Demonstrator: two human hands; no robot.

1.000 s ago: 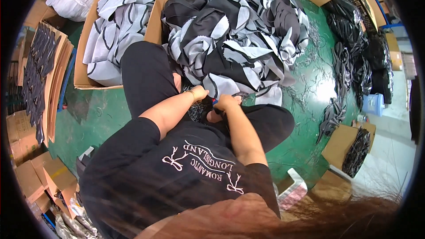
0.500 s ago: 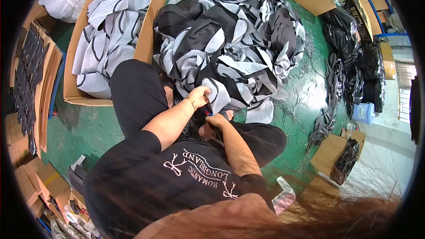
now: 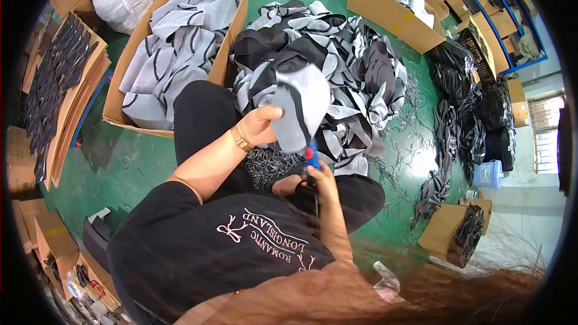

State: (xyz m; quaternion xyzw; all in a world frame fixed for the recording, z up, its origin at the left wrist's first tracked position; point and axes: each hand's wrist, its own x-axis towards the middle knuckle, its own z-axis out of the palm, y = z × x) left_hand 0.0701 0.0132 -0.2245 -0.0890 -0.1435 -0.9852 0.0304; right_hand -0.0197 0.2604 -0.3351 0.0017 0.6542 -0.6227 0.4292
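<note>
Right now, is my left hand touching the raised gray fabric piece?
Touching: the head view shows your left hand gripping the gray fabric piece, thumb over its left edge.

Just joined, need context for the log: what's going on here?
A person sits on a green floor. The left hand holds up a gray fabric piece with a black stripe; the right hand grips a blue-and-red hand tool by its lower edge. Contact is too blurred to tell. Thin scraps lie between the legs, a fabric pile ahead, and a cardboard box of gray fabric at left.
</note>
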